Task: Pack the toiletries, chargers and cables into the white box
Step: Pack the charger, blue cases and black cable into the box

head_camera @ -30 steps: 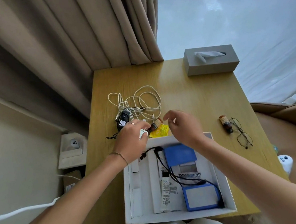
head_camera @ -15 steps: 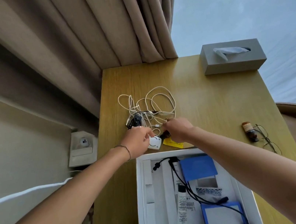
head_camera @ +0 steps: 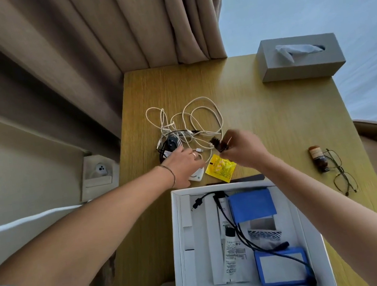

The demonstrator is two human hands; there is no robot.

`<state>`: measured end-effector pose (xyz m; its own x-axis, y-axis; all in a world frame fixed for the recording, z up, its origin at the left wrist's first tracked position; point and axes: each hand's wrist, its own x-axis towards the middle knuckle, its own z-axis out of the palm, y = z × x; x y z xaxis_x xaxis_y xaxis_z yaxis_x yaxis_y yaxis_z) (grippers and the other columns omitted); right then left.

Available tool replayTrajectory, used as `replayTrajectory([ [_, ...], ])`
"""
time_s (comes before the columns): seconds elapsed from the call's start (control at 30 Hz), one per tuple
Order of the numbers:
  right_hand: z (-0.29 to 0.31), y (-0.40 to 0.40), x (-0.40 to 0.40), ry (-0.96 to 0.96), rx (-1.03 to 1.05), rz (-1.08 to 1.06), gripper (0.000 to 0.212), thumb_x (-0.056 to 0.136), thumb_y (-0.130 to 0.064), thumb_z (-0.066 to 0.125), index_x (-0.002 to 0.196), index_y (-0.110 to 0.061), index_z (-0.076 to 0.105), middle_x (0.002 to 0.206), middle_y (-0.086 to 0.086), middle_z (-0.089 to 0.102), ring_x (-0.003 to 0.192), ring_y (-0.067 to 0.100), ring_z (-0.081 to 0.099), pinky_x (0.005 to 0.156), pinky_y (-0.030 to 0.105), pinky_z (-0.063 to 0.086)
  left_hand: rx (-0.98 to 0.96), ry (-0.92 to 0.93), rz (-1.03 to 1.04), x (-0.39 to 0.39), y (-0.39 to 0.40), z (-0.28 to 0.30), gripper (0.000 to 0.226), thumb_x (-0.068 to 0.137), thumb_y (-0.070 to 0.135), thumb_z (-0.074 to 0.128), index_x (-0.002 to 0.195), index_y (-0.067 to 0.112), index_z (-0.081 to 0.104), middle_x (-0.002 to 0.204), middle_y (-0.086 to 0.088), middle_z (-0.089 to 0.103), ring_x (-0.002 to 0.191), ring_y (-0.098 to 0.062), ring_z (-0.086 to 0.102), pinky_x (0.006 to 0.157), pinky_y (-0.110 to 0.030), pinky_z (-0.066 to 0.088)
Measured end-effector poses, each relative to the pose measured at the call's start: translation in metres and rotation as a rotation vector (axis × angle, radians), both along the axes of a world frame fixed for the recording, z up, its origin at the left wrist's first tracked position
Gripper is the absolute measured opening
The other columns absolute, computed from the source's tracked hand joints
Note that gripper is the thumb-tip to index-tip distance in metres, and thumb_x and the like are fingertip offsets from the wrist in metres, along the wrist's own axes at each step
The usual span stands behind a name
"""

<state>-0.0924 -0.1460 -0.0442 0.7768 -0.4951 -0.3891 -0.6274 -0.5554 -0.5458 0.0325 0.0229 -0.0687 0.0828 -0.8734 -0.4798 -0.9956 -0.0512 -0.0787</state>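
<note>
Hands work the clutter beyond the white box (head_camera: 182, 242) on the wooden table (head_camera: 279, 128).
Left hand (head_camera: 183, 164) rests loosely curled on the tangled white cables (head_camera: 191, 122); right hand (head_camera: 242, 149) pinches a small dark item (head_camera: 217, 144) that might snag them. Curtains hang behind.

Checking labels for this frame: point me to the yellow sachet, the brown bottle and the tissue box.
yellow sachet (head_camera: 221, 167): head view, middle of its printed face.
brown bottle (head_camera: 319, 158): head view, on its body, beside the glasses.
tissue box (head_camera: 302, 70): head view, on its grey front wall.
</note>
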Motion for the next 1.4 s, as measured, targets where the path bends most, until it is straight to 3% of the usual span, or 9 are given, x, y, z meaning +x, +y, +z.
replayTrajectory([
  [0.13, 0.022, 0.006, -0.021, -0.143, 0.312, -0.188, 0.024, 0.079, -0.015, 0.082, 0.099, -0.011, 0.068, 0.087, 0.005, 0.076, 0.066, 0.012, 0.075, 0.066, 0.034, 0.063, -0.003, -0.085, -0.110, -0.002, 0.000, -0.009, 0.055, 0.079, 0.036, 0.069, 0.129, 0.022, 0.051, 0.123, -0.007, 0.061, 0.112, -0.026, 0.054, 0.094, -0.042, 0.040],
  [0.27, 0.043, 0.021, -0.035, -0.177, 0.429, -0.246, 0.022, 0.083, -0.014, 0.079, 0.101, -0.010, 0.068, 0.088, 0.005, 0.074, 0.058, 0.006, 0.067, 0.055, 0.019, 0.050, -0.078, -0.087, -0.115, -0.001, 0.001, -0.018, 0.042, 0.084, 0.029, 0.059, 0.123, 0.018, 0.053, 0.119, -0.006, 0.064, 0.108, -0.026, 0.056, 0.092, -0.040, 0.041],
  [0.5, 0.067, 0.063, -0.066, -0.172, 0.638, -0.208, 0.014, 0.085, -0.014, 0.077, 0.096, -0.010, 0.068, 0.068, -0.001, 0.073, 0.056, 0.013, 0.064, 0.055, 0.023, 0.052, -0.563, 0.398, 0.494, -0.005, 0.008, 0.000, 0.053, 0.077, 0.035, 0.074, 0.126, 0.022, 0.058, 0.116, -0.003, 0.067, 0.100, -0.026, 0.063, 0.087, -0.039, 0.051],
  [0.6, 0.055, 0.091, -0.074, -0.063, 0.511, -0.122, 0.020, 0.080, -0.028, 0.080, 0.081, -0.011, 0.071, 0.072, 0.007, 0.074, 0.060, 0.014, 0.062, 0.057, 0.029, 0.048, -0.720, 0.589, 0.774, -0.010, 0.015, 0.017, 0.058, 0.074, 0.034, 0.081, 0.126, 0.023, 0.059, 0.116, -0.001, 0.066, 0.099, -0.023, 0.063, 0.084, -0.039, 0.054],
  [0.8, 0.013, 0.129, -0.078, 0.179, 0.265, 0.031, 0.037, 0.077, -0.037, 0.074, 0.071, -0.001, 0.070, 0.071, 0.014, 0.074, 0.059, 0.018, 0.060, 0.056, 0.039, 0.052, -0.913, 0.762, 0.985, -0.028, 0.040, 0.057, 0.054, 0.073, 0.027, 0.085, 0.122, 0.019, 0.063, 0.104, 0.000, 0.070, 0.093, -0.016, 0.067, 0.079, -0.032, 0.059],
  [1.0, -0.014, 0.146, -0.069, 0.263, 0.104, 0.088, 0.028, 0.074, -0.031, 0.071, 0.059, -0.011, 0.059, 0.058, 0.002, 0.059, 0.058, 0.021, 0.057, 0.050, 0.027, 0.040, -1.045, 0.855, 1.089, -0.048, 0.074, 0.091, 0.049, 0.077, 0.024, 0.082, 0.122, 0.020, 0.063, 0.103, 0.001, 0.070, 0.093, -0.010, 0.066, 0.077, -0.024, 0.057],
  [1.1, -0.017, 0.152, -0.064, 0.262, 0.011, 0.159, 0.024, 0.076, -0.035, 0.073, 0.072, -0.014, 0.063, 0.072, 0.002, 0.065, 0.072, 0.023, 0.065, 0.054, 0.031, 0.050, -1.035, 0.899, 1.115, -0.064, 0.089, 0.104, 0.048, 0.084, 0.024, 0.077, 0.128, 0.019, 0.060, 0.106, -0.003, 0.069, 0.091, -0.009, 0.066, 0.073, -0.015, 0.054],
  [1.2, -0.020, 0.156, -0.063, 0.269, -0.117, 0.255, 0.031, 0.082, -0.044, 0.071, 0.086, -0.014, 0.065, 0.083, 0.004, 0.067, 0.080, 0.025, 0.066, 0.060, 0.033, 0.054, -0.971, 0.894, 1.123, -0.083, 0.101, 0.116, 0.043, 0.092, 0.025, 0.068, 0.132, 0.021, 0.055, 0.107, -0.003, 0.069, 0.091, -0.012, 0.068, 0.073, -0.022, 0.057],
  [1.4, -0.013, 0.152, -0.064, 0.268, -0.154, 0.370, 0.027, 0.090, -0.040, 0.065, 0.086, -0.013, 0.065, 0.087, 0.007, 0.068, 0.081, 0.030, 0.065, 0.053, 0.029, 0.040, -0.712, 0.787, 1.109, -0.117, 0.118, 0.121, 0.031, 0.090, 0.027, 0.068, 0.119, 0.021, 0.060, 0.102, 0.000, 0.065, 0.087, -0.018, 0.065, 0.073, -0.034, 0.057],
])
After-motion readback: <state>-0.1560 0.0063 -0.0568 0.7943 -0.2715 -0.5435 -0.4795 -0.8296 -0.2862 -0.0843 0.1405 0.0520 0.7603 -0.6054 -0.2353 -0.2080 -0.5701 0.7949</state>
